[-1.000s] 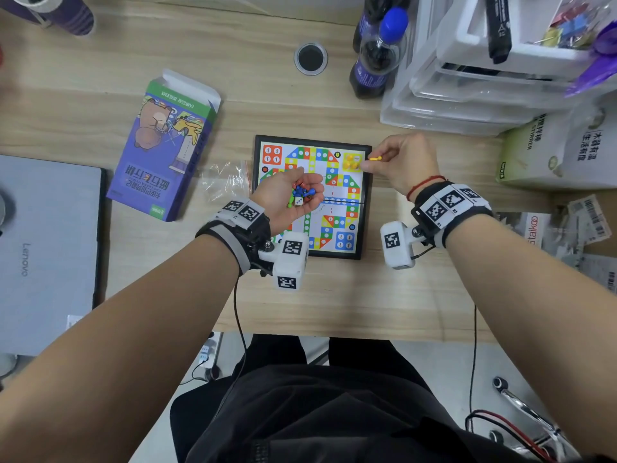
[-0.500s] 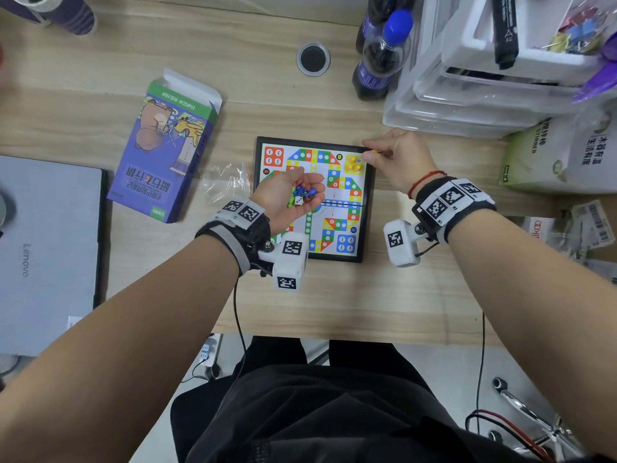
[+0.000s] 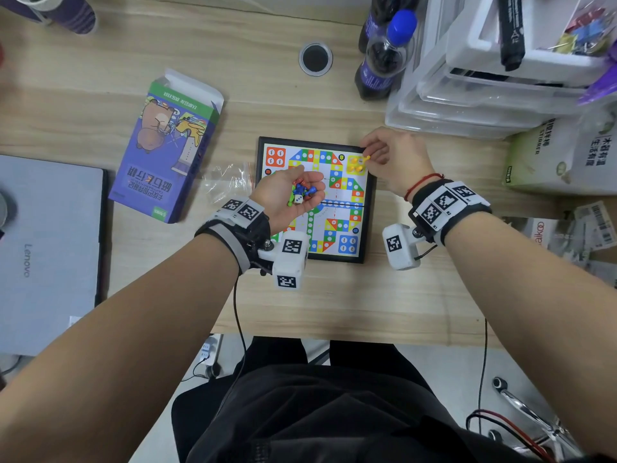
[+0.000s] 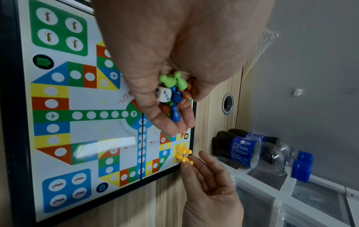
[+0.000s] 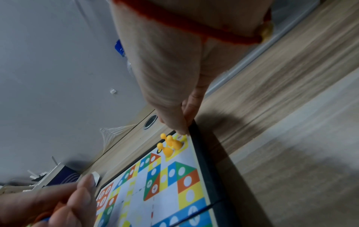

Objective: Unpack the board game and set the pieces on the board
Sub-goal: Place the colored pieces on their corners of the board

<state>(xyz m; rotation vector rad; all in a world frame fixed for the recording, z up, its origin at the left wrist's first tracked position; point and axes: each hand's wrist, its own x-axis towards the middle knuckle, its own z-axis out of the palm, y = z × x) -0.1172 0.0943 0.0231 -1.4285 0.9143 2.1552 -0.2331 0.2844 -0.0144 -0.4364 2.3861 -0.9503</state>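
Yellow pawns [image 3: 356, 163]: three standing in the board's [image 3: 369, 225] 1 o'clock corner, a fourth pinched in the right hand [image 3: 395, 160] just beside them. Left hand [image 3: 290, 195], cupped over board centre, holds green, blue, red pawns and die [image 4: 164, 96]; these remain unplaced. Exact count hidden. Board on counter [image 3: 334, 295].

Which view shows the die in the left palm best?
The left wrist view: the die sits large and sharp among the pawns cupped in the left hand, blue pips readable. The head view shows it as a white speck; the right wrist view hides it.
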